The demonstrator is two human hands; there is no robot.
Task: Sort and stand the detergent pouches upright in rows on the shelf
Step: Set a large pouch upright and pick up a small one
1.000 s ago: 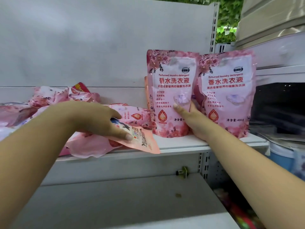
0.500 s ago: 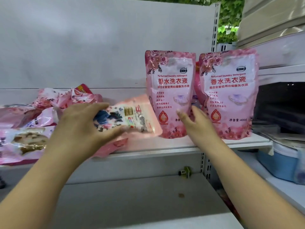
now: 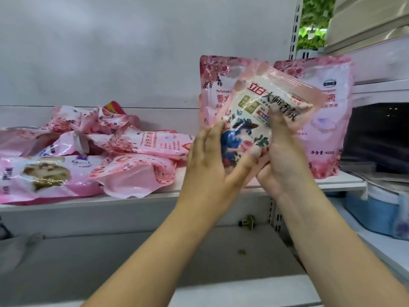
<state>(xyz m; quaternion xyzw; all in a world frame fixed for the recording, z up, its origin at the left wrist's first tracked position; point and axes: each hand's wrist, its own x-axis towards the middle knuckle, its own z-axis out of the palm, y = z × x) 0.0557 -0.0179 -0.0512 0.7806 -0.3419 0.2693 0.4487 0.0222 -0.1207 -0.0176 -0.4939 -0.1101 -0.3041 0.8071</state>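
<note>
Both hands hold a pink pouch with a blue figure and red lettering (image 3: 263, 103), tilted to the right in the air in front of the shelf. My left hand (image 3: 212, 165) grips its lower left edge, and my right hand (image 3: 281, 160) grips its lower right, thumb on the front. Behind it two pink rose-print pouches stand upright on the white shelf (image 3: 137, 200): one (image 3: 215, 85) partly hidden, the other (image 3: 329, 120) at the right end. Several pink pouches (image 3: 132, 156) lie in a loose heap on the shelf's left half.
A white back panel rises behind the shelf, with a slotted upright (image 3: 293, 29) at its right edge. A lower white shelf (image 3: 155, 258) lies below. A blue container (image 3: 371, 209) and dark items sit on the neighbouring unit to the right.
My left hand lifted the pouch off the heap and carried it right and up. My right hand left the standing pouch and took hold of the lifted one.
</note>
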